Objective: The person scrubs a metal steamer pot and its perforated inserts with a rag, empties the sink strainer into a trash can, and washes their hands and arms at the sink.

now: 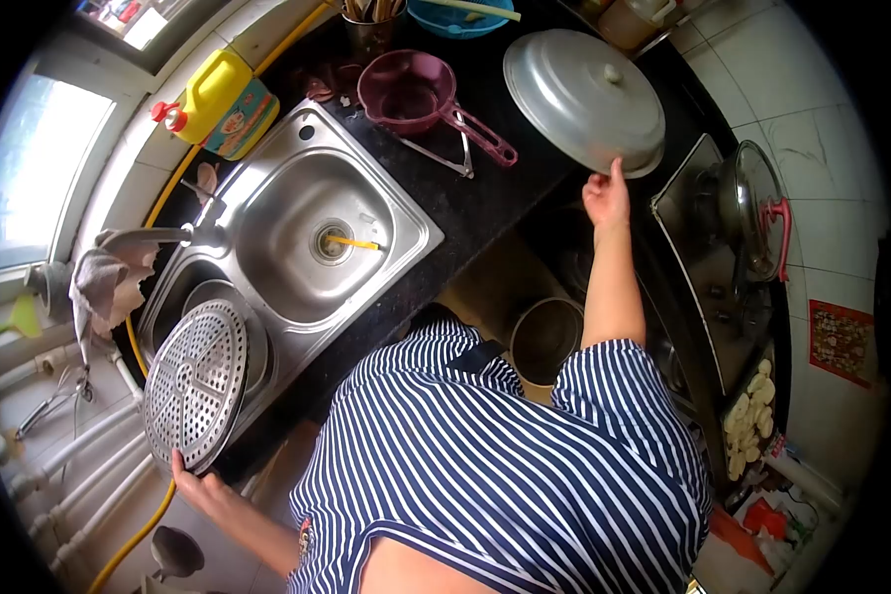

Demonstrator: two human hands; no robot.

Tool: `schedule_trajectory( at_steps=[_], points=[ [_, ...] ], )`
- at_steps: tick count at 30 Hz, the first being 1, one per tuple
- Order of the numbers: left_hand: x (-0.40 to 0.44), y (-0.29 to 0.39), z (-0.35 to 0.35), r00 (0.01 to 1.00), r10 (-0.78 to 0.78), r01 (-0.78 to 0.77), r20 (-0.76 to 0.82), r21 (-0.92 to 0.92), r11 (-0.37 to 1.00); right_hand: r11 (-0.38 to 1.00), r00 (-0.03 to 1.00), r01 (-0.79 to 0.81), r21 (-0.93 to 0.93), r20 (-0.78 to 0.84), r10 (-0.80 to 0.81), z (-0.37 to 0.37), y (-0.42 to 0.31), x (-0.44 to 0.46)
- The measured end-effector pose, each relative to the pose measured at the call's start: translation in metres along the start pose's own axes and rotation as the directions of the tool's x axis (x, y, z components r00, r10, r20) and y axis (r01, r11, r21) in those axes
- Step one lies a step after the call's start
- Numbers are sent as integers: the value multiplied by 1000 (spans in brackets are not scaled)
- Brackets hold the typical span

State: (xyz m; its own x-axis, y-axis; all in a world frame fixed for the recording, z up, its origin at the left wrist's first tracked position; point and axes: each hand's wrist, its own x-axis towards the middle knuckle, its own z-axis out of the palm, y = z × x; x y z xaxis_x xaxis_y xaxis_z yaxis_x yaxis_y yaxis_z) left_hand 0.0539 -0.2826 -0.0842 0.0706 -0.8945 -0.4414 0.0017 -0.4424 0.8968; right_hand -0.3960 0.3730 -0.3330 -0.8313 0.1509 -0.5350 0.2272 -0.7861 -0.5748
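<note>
My left hand is closed on the lower edge of a round, perforated metal steamer rack. The rack tilts over the left side of the sink, in front of a metal bowl in the smaller basin. Far to the right, my right hand grips the near rim of a large domed metal pot lid with a small knob. The lid is over the black counter; whether it rests there I cannot tell. Some fingers of both hands are hidden.
A steel sink has a yellow strip at its drain. Around it are a maroon ladle-like pan, a yellow jug and a grey cloth. A glass-lidded pan sits on the stove at right; sliced white pieces lie nearby.
</note>
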Motion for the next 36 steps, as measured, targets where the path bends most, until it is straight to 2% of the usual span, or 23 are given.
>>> schedule_trajectory(
  at_steps=[3, 5, 6, 7, 9, 10, 11, 13, 15, 19, 20, 21, 23, 24, 25, 27, 28, 29, 31, 33, 34, 35, 36],
  points=[
    [26, -1, -17, 997, -27, 28, 70, -23, 999, 996, 997, 67, 52, 44, -69, 54, -33, -13],
    [14, -2, -8, 998, -43, 44, 51, -18, 999, 988, 984, 145, 48, 95, -149, 74, -58, -16],
    [20, -3, -14, 993, -21, 23, 112, -21, 999, 984, 981, 173, 36, 87, -176, 82, -68, -20],
    [18, -5, -14, 994, 32, -29, 103, -31, 999, 979, 976, 201, 24, 78, -203, 91, -78, -31],
    [7, 0, -12, 953, 303, -284, 11, 376, 882, 960, 956, 275, -45, 117, -268, 102, -91, -68],
    [-14, -6, -2, 845, 525, -523, 101, 363, 771, 933, 931, 351, -79, 131, -339, 112, -92, -100],
    [-38, -14, 10, 682, 707, -721, 187, 336, 606, 901, 899, 415, -125, 211, -385, 110, -94, -126],
    [-70, -13, 20, 409, 847, -824, 340, 537, 183, 841, 849, 499, -209, 314, -426, 109, -99, -182],
    [-73, -6, 17, 330, 849, -841, 412, 537, 66, 810, 806, 548, -207, 388, -447, 100, -100, -233],
    [-74, 5, 13, 386, 859, -840, 336, 513, 177, 774, 802, 568, -282, 402, -442, 69, -109, -310],
    [-75, 6, 12, 334, 870, -871, 363, 472, 137, 765, 811, 563, -312, 388, -438, 59, -111, -327],
    [-74, 6, 9, 338, 859, -875, 384, 464, 137, 757, 819, 557, -341, 374, -435, 49, -112, -343],
    [-72, 5, 6, 218, 893, -900, 394, 435, 28, 730, 842, 527, -436, 388, -376, 31, -111, -375],
    [-74, 7, 2, 306, 869, -855, 390, 514, 70, 720, 864, 497, -484, 351, -360, 19, -110, -387],
    [-73, 5, 1, 245, 892, -875, 380, 482, 35, 710, 885, 465, -530, 313, -345, 5, -108, -397],
    [-75, 3, -4, 237, 904, -896, 356, 440, 61, 693, 924, 381, -612, 282, -259, -27, -102, -414],
    [-73, 5, -10, 262, 910, -872, 322, 483, 81, 670, 937, 346, -657, 275, -214, -43, -97, -421],
    [-73, 5, -15, 256, 919, -935, 299, 317, 158, 645, 949, 310, -698, 268, -166, -58, -91, -427],
    [-80, 11, -30, 403, 900, -826, 164, 489, 281, 486, 990, 92, -869, 131, 47, -87, -84, -435],
    [-70, 12, -53, 555, 831, -806, 48, 279, 522, 374, 983, 139, -917, 172, 57, -107, -56, -435],
    [-80, 9, -61, 594, 801, -802, 79, 131, 582, 323, 977, 171, -931, 202, 63, -121, -39, -432],
    [-87, 7, -73, 591, 802, -805, 86, 134, 579, 293, 968, 204, -934, 237, 81, -152, -20, -424],
    [-90, 3, -82, 652, 750, -758, 115, 75, 648, 109, 976, 173, -979, 185, 118, -185, -1, -413]
  ],
)
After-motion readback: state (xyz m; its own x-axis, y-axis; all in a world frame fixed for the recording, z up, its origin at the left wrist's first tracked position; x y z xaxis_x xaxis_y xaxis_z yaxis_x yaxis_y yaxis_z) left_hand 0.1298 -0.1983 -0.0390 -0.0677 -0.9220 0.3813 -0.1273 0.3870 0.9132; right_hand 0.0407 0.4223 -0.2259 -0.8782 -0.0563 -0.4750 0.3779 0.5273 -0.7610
